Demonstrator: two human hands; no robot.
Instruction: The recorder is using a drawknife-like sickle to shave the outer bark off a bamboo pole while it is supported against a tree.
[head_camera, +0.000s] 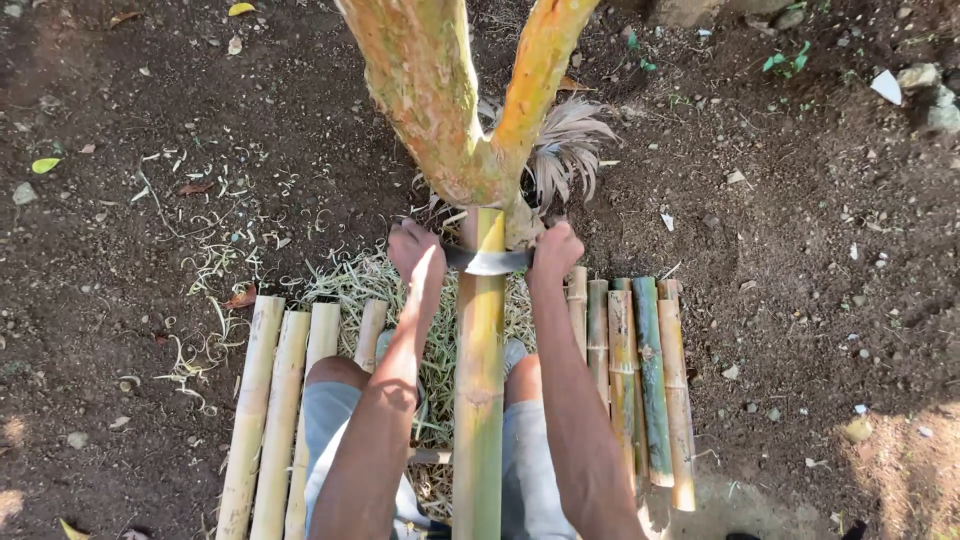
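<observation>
Bamboo, yellow-green, ran up the middle of the frame: one long pole (479, 380) braced against the forked tree trunk (450, 110) at upper centre. A curved blade (487, 262) lay across the pole just below its top end. The left hand (413, 250) was closed tight around the blade's left end, the right hand (553, 252) closed around its right end. Pale bamboo lengths (280, 400) lay in the lower left, greener ones (635, 370) right of centre, with shavings (360, 285) on the dark soil (800, 250).
</observation>
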